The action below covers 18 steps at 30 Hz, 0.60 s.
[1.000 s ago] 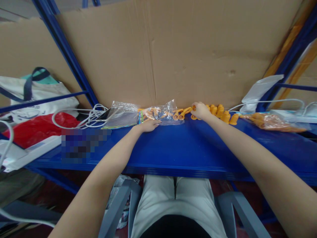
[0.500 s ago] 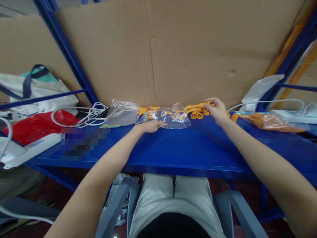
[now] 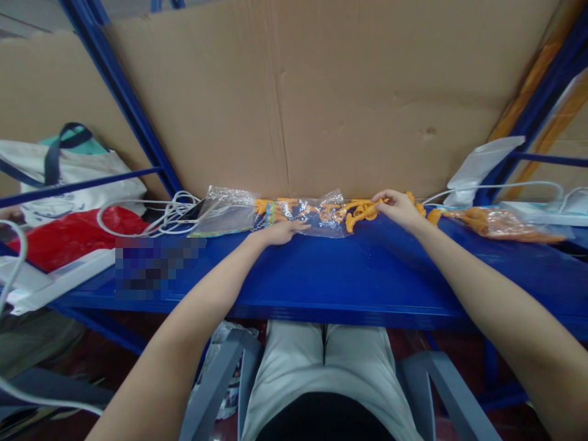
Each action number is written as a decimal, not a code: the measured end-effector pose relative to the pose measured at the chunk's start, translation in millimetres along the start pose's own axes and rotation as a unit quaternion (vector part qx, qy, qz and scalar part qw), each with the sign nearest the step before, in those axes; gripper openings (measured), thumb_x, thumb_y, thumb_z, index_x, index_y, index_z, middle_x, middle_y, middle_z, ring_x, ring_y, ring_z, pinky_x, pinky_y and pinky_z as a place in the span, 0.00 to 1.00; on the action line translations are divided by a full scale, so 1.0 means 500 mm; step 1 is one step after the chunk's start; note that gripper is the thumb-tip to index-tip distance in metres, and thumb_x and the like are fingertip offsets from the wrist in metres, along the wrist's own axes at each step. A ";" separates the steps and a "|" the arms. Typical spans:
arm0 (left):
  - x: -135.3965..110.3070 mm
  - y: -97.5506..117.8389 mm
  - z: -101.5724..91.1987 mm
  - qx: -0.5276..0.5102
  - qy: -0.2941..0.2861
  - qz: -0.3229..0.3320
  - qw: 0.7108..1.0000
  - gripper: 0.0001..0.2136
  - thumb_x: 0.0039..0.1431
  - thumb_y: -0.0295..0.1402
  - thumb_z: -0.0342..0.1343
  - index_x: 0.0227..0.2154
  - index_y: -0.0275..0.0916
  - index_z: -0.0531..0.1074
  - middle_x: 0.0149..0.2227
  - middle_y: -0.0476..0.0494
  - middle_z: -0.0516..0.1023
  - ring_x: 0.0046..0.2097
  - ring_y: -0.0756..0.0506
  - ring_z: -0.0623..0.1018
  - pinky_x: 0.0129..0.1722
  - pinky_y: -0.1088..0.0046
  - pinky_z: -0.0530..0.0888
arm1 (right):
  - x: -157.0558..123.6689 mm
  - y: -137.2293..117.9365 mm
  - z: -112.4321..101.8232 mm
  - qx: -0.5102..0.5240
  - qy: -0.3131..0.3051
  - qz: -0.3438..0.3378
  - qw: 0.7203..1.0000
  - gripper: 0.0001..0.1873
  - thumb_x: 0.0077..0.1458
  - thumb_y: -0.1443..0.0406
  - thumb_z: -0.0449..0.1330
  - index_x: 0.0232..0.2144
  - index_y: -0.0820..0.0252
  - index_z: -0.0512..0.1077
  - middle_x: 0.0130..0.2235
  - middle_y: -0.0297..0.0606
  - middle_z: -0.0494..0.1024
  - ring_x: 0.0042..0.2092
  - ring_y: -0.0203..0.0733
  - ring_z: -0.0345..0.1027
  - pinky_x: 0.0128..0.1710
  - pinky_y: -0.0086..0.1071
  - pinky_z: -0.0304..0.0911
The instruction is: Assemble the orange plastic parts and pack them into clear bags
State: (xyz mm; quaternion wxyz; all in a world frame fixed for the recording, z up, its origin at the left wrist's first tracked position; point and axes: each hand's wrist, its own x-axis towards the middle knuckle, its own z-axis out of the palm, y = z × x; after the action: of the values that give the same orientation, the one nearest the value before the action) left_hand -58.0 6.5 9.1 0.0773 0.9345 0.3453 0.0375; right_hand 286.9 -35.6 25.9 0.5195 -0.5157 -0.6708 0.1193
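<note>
My left hand [image 3: 281, 231] lies flat with fingers stretched on the edge of a clear plastic bag [image 3: 316, 215] that holds orange plastic pieces, at the back of the blue shelf [image 3: 349, 275]. My right hand [image 3: 399, 208] pinches a bunch of orange plastic pieces [image 3: 362, 211] by the bag's right mouth. A few more orange pieces [image 3: 429, 214] lie just right of that hand.
Another clear bag [image 3: 225, 211] and tangled white cables [image 3: 165, 214] lie to the left, with a red bag [image 3: 64, 236] and a white tote [image 3: 68, 177] beyond. A bag of orange pieces [image 3: 498, 223] and a white pouch [image 3: 482, 162] sit right. Cardboard [image 3: 344, 92] backs the shelf.
My right hand took up orange pieces from the row at the right and brought them left and down to the bag's mouth. My left hand stayed on the bag, which shifted slightly.
</note>
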 end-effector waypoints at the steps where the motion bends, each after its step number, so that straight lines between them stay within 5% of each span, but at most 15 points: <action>1: 0.000 0.002 -0.001 -0.002 0.005 -0.002 1.000 0.26 0.64 0.25 0.39 0.63 0.47 0.60 0.67 0.54 0.57 0.68 0.49 0.56 0.66 0.66 0.54 | -0.001 -0.002 0.001 -0.002 -0.002 -0.001 1.000 0.07 0.43 0.70 0.57 0.27 0.60 0.73 0.25 0.32 0.71 0.25 0.34 0.62 0.27 0.30 0.61; 8: -0.001 0.017 -0.003 -0.019 -0.023 0.012 0.999 0.24 0.65 0.29 0.39 0.63 0.45 0.61 0.66 0.52 0.58 0.68 0.49 0.57 0.66 0.67 0.54 | -0.009 -0.018 0.012 0.008 -0.032 0.003 0.999 0.04 0.43 0.71 0.58 0.25 0.59 0.70 0.25 0.32 0.72 0.26 0.34 0.64 0.27 0.28 0.62; 13: -0.015 0.047 -0.016 -0.025 -0.048 -0.049 0.997 0.29 0.63 0.47 0.45 0.65 0.44 0.57 0.67 0.49 0.57 0.66 0.44 0.60 0.65 0.66 0.55 | -0.012 -0.017 0.014 0.041 -0.054 0.019 0.998 0.03 0.44 0.70 0.62 0.24 0.60 0.70 0.25 0.33 0.73 0.26 0.33 0.65 0.26 0.27 0.63; 18: -0.024 0.073 -0.026 -0.029 -0.047 -0.092 0.994 0.35 0.60 0.59 0.41 0.65 0.45 0.57 0.67 0.48 0.57 0.66 0.41 0.62 0.65 0.64 0.55 | -0.013 -0.019 0.014 0.060 -0.049 0.022 0.997 0.05 0.45 0.67 0.64 0.24 0.60 0.69 0.24 0.33 0.72 0.25 0.32 0.65 0.27 0.27 0.64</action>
State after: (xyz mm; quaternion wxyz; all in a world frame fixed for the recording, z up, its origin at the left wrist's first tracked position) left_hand -45.6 -27.2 27.9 0.1234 0.8971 0.4243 -0.0043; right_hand 275.1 -42.5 25.6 0.5132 -0.4916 -0.6758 0.1957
